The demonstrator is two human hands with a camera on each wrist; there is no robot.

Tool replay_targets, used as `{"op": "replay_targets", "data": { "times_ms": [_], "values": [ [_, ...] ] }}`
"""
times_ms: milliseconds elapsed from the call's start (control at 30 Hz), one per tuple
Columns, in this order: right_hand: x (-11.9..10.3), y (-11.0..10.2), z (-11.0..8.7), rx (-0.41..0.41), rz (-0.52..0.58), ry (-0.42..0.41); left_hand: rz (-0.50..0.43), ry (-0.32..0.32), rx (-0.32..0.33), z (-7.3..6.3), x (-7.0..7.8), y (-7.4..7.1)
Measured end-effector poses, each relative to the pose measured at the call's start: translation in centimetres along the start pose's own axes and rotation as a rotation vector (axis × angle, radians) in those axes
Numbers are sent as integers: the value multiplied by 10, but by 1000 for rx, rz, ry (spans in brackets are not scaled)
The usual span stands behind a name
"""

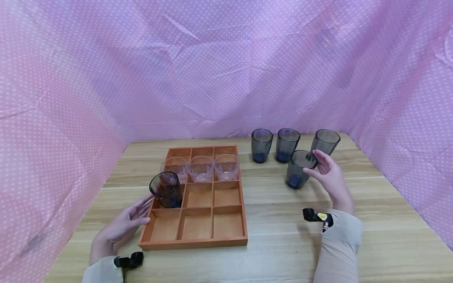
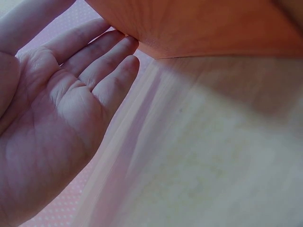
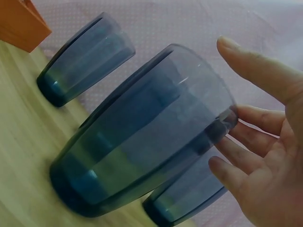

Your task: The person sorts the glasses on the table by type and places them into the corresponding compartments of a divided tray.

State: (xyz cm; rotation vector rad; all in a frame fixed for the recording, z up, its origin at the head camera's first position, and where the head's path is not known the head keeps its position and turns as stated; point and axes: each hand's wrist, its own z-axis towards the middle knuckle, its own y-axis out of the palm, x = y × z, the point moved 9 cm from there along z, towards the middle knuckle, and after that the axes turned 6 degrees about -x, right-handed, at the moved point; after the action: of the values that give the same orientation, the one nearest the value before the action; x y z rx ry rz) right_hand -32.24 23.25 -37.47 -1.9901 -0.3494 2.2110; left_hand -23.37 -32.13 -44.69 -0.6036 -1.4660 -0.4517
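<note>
- Left hand (image 1: pixel 122 223): fingers extended, slightly bent, thumb held apart, palm turned inward.
- Right hand (image 1: pixel 330 179): thumb spread well away from gently curved fingers.
- Right forearm (image 1: pixel 337 251): sleeved, reaching farther forward than the left forearm (image 1: pixel 103 271).

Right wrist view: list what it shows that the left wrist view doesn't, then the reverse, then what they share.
Only the right wrist view: the right hand at the rim of a dark glass, and at least two more dark glasses.
Only the left wrist view: the left hand, palm to the camera, fingertips at the wooden tray.
Both: part of that tray, the tabletop and the dotted pink cloth.
</note>
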Motion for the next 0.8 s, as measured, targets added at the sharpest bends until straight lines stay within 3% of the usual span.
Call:
{"op": "replay_targets", "data": {
  "times_ms": [300,800],
  "values": [
    [18,6,6,-1,3,52,-6,13,-11,-1,1,2],
    [22,3,9,56,-18,73,20,-16,12,-1,1,-1]
  ]
}}
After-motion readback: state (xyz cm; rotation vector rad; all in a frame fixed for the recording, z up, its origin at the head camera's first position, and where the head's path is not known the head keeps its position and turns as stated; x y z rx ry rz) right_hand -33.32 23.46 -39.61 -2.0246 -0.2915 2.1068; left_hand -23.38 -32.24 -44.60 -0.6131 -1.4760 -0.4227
